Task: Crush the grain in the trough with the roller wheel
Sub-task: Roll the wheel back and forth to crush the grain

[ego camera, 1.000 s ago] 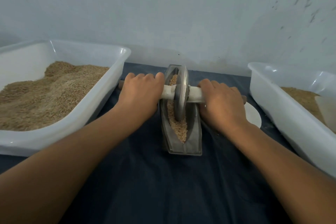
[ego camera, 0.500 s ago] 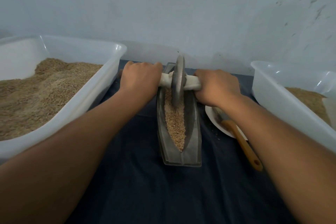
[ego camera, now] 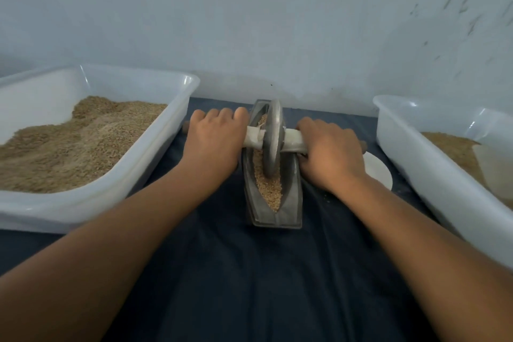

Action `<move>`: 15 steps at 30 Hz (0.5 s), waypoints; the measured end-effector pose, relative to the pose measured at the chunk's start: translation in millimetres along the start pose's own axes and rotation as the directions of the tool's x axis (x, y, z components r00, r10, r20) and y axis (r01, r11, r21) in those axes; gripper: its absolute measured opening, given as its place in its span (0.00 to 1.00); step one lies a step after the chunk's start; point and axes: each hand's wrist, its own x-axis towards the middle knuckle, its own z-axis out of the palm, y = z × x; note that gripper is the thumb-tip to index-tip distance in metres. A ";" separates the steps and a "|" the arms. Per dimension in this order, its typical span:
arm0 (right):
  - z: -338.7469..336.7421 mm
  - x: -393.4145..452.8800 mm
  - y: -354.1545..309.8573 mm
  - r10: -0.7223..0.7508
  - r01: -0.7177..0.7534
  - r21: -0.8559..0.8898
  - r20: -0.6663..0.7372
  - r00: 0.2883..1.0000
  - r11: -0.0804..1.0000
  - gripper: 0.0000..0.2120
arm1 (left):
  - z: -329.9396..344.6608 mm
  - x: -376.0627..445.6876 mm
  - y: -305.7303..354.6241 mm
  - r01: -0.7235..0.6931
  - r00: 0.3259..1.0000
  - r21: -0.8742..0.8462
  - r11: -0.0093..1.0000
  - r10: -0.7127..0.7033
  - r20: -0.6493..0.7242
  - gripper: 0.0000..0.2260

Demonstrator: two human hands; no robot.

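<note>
Grain [ego camera: 268, 189] lines the trough [ego camera: 291, 203] under the roller wheel [ego camera: 273, 139] — left hand [ego camera: 213, 144] and right hand [ego camera: 330, 155] clamp its axle; grain-filled tubs [ego camera: 177, 119] flank closely.

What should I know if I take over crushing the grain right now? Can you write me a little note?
Left hand grips the left end of the handle; right hand grips the right end.
The roller wheel stands upright in the metal trough, about midway along it, on the grain.
Done: little that shows; the near grain looks whole.
Left: keep rolling the wheel along the trough until the grain is crushed.
White tubs of grain sit on the left and right.
</note>
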 end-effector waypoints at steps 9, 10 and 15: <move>-24.0 -35.9 -6.9 0.010 -0.009 0.074 -0.019 1.000 0.997 0.16 | -25.1 -24.7 0.4 -0.052 0.997 -0.003 0.999 0.052 0.055 0.21; -26.8 -39.2 -8.1 0.002 0.000 0.057 -0.027 1.000 0.998 0.16 | -26.8 -26.1 -0.8 -0.053 0.997 -0.026 0.998 0.054 0.059 0.20; -35.4 -46.0 -10.9 -0.027 0.027 -0.019 -0.038 0.999 0.999 0.17 | -29.9 -33.8 -3.6 -0.054 0.998 -0.064 0.996 0.056 0.040 0.22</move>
